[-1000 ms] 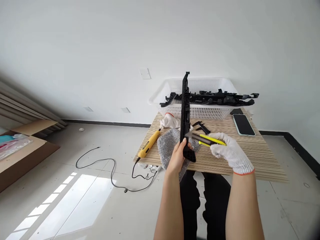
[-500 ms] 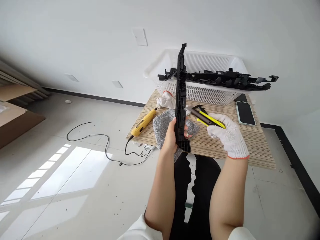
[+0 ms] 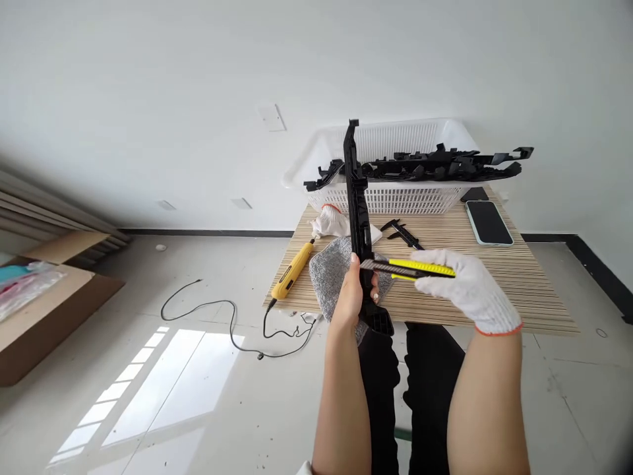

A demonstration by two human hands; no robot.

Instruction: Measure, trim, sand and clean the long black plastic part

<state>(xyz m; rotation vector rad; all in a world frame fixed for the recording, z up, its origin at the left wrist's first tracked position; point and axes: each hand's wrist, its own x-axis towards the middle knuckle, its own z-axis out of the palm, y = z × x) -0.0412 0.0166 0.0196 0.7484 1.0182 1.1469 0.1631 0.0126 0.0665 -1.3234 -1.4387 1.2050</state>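
Observation:
A long black plastic part point(image 3: 357, 204) stands nearly upright in my bare left hand point(image 3: 352, 290), whose fingers close around its lower end. My right hand point(image 3: 469, 284), in a white knit glove, grips a yellow and black utility knife point(image 3: 420, 268). Its blade points left and lies across the black part, just above my left fingers; whether it touches the plastic I cannot tell. Beneath my left hand is a grey cloth point(image 3: 329, 267) on the wood-grain table point(image 3: 524, 290). A black caliper point(image 3: 403, 232) lies behind the knife.
A white plastic basket point(image 3: 420, 200) at the back carries more black plastic parts point(image 3: 445, 165) across its rim. A yellow corded tool point(image 3: 293, 269) and a white glove point(image 3: 330, 222) lie left. A phone point(image 3: 489, 222) rests right. A cable point(image 3: 232, 316) trails over the floor beside a cardboard box point(image 3: 59, 310).
The knife has come down and left, its blade now across the black part. The caliper shows more fully. My view has shifted, so the whole scene sits differently.

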